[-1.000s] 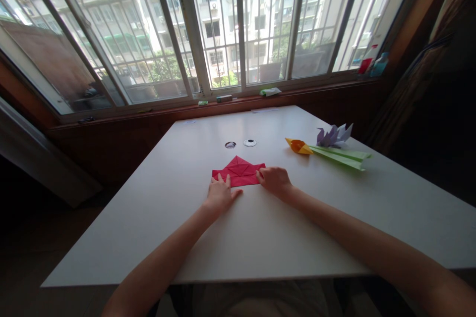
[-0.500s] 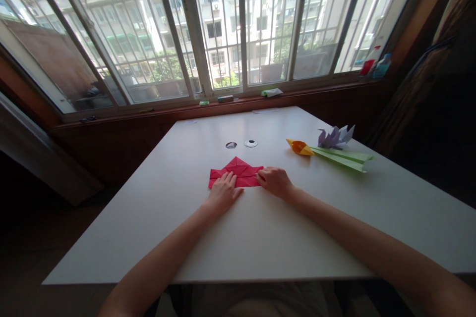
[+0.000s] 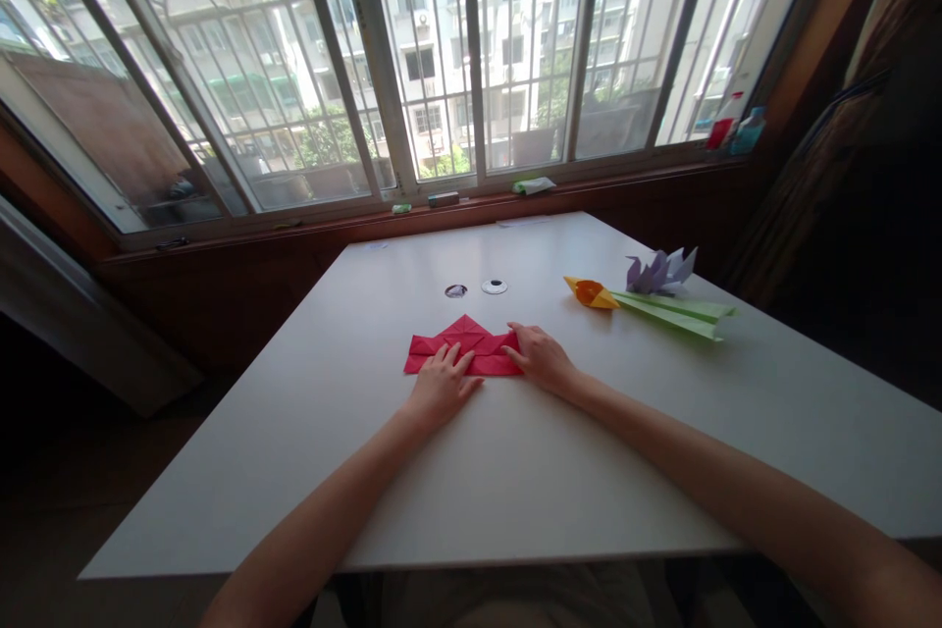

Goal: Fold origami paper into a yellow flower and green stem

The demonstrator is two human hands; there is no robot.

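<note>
A folded sheet of red paper [image 3: 423, 345] lies on the white table in front of me, a long band with a peaked triangle along its far side. My left hand [image 3: 442, 385] rests flat on the near middle of the paper, its fingers spread and pointing away from me. At the paper's right end is my right hand [image 3: 543, 358], thumb and forefinger apart and touching that edge. The right hand covers part of the paper's right end.
Beyond the paper, two round inserts, a cable hole [image 3: 456, 291] and a white disc [image 3: 495, 287], sit in the table [image 3: 294, 432]. To the right lie an orange paper flower [image 3: 595, 294], a green paper stem [image 3: 673, 312] and purple folded paper [image 3: 652, 273]. A windowsill runs behind.
My right hand's fingers have opened from a pinch at the paper's right edge. The red paper sits slightly further left under my left hand, which stays flat.
</note>
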